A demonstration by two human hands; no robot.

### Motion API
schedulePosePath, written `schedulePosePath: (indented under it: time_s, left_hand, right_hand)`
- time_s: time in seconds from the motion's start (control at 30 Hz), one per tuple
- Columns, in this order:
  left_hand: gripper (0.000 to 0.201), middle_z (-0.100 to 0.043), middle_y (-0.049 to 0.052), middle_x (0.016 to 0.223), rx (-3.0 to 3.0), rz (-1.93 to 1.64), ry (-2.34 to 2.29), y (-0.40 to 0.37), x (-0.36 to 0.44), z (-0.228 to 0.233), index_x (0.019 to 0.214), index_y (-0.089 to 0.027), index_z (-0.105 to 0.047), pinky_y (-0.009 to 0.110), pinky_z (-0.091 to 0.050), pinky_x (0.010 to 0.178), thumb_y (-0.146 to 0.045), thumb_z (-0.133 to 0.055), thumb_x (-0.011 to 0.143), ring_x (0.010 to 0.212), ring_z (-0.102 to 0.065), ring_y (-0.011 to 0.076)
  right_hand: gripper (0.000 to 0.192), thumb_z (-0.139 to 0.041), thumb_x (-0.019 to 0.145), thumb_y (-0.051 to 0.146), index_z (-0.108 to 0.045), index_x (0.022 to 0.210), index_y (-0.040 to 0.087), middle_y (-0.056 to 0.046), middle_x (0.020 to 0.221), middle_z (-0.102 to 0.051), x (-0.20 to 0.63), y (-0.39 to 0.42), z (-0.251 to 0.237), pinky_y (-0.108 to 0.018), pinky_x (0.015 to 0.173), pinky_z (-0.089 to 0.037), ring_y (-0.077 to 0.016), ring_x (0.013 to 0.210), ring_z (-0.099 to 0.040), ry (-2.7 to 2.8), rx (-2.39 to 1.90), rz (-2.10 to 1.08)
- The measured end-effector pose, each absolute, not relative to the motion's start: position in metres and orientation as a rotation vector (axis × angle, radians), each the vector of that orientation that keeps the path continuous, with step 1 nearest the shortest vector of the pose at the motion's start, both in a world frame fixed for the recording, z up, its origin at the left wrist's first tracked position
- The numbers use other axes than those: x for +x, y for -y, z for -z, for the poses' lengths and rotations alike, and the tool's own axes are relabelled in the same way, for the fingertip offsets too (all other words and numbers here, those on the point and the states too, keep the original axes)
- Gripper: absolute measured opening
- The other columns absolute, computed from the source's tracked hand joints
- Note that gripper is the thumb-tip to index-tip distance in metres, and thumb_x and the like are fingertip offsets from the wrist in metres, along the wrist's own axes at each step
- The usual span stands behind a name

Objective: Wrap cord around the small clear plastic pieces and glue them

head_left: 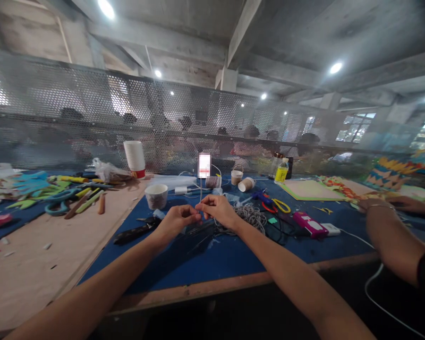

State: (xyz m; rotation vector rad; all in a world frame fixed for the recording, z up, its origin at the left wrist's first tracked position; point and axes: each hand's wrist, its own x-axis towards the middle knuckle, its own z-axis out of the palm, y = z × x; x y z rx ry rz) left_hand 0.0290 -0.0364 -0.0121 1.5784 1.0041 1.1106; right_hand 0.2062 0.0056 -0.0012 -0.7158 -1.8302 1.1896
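Observation:
My left hand [181, 218] and my right hand [217, 210] meet above the blue mat [156, 274], thumbs and forefingers pinched, fingertips almost touching. Whatever lies between the fingertips is too small to make out. A thin grey strand [201, 190] rises just behind them; whether it is held I cannot tell. Partly under my right hand spreads a tangled heap of grey cord [250, 219]. Left of my left hand lies a dark, long object [134, 231], and behind it stands a paper cup [156, 196]. A phone with a lit screen [204, 166] is propped up beyond my hands.
Blue-handled scissors [62, 200] and several tools lie at left, near stacked paper cups [134, 158]. To the right are yellow-and-red-handled scissors [279, 205], a magenta box [310, 224] and a yellow bottle [281, 171]. Another person's arm [389, 231] reaches in there. A perforated screen [184, 104] stands behind.

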Motion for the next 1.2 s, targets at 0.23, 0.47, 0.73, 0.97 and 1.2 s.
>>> schedulePosePath:
  time_s: [0.23, 0.47, 0.73, 0.97, 1.2]
  left_hand:
    - [0.028, -0.071, 0.007, 0.086, 1.465, -1.024, -0.875, 0.0394, 0.0294, 0.0089, 0.079, -0.015, -0.068, 0.031, -0.045, 0.080, -0.043, -0.069, 0.079, 0.081, -0.062, 0.0175]
    - [0.029, -0.067, 0.004, 0.071, 1.583, -1.122, -1.065, 0.0377, 0.0284, 0.0093, 0.070, -0.015, -0.066, 0.028, -0.043, 0.065, -0.041, -0.077, 0.068, 0.066, -0.057, 0.0150]
    - [0.030, -0.071, 0.008, 0.085, 1.448, -1.013, -0.896, 0.0434, 0.0312, 0.0049, 0.080, -0.015, -0.071, 0.030, -0.046, 0.076, -0.045, -0.073, 0.074, 0.079, -0.063, 0.0178]
    - [0.029, -0.068, 0.003, 0.069, 1.510, -1.109, -1.001, 0.0382, 0.0307, 0.0092, 0.068, -0.015, -0.065, 0.028, -0.044, 0.067, -0.041, -0.080, 0.066, 0.066, -0.059, 0.0145]
    - [0.030, -0.072, 0.009, 0.087, 1.433, -0.997, -0.881, 0.0432, 0.0311, 0.0050, 0.078, -0.015, -0.070, 0.031, -0.047, 0.080, -0.045, -0.072, 0.074, 0.081, -0.064, 0.0189]
  right_hand:
    - [0.037, -0.073, 0.073, 0.050, -0.063, 0.079, 0.015, 0.003, 0.055, -0.057, 0.2064, -0.0068, 0.0002, -0.021, 0.051, -0.038, -0.0090, 0.051, -0.051, 1.798, -0.705, -1.220]
    - [0.037, -0.072, 0.074, 0.051, -0.062, 0.078, 0.015, 0.003, 0.054, -0.057, 0.2063, -0.0032, -0.0019, -0.021, 0.050, -0.036, -0.0089, 0.050, -0.050, 1.825, -0.736, -1.180]
    - [0.037, -0.073, 0.073, 0.051, -0.062, 0.077, 0.015, 0.003, 0.054, -0.056, 0.2061, -0.0015, -0.0044, -0.022, 0.051, -0.038, -0.0086, 0.049, -0.050, 1.810, -0.727, -1.194]
    - [0.036, -0.074, 0.072, 0.049, -0.061, 0.077, 0.016, 0.003, 0.054, -0.057, 0.2060, -0.0041, -0.0009, -0.021, 0.049, -0.036, -0.0085, 0.049, -0.050, 1.807, -0.715, -1.207]
    - [0.038, -0.072, 0.073, 0.053, -0.062, 0.078, 0.016, 0.003, 0.055, -0.056, 0.2067, -0.0036, -0.0014, -0.022, 0.051, -0.039, -0.0091, 0.050, -0.051, 1.817, -0.710, -1.199]
